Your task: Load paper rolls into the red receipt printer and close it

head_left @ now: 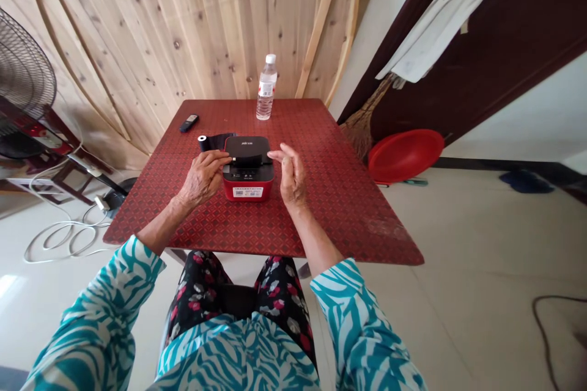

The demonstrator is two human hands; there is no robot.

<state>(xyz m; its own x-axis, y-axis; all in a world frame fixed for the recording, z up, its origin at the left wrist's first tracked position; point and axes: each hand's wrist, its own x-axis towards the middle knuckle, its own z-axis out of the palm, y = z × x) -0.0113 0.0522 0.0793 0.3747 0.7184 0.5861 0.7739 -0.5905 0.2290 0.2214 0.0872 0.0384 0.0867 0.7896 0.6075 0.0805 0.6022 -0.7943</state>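
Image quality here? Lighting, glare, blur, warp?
Head view: soft light over the tabletop, glare patch on the floor at lower left. Head view: wide-angle stretch toward the edges. Head view: left hand and right hand fairly sharp, fine print on the printer label unreadable, dark shape at lower right blurred.

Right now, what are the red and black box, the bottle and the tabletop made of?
The box looks like hard plastic: smooth, moulded, rounded corners, slight sheen.
The bottle seems to be thin, shiny clear plastic, since it's see-through with ridges.
The tabletop may be laminate or a printed cover, judging by its repeating pattern and faint sheen; what's underneath is hidden.
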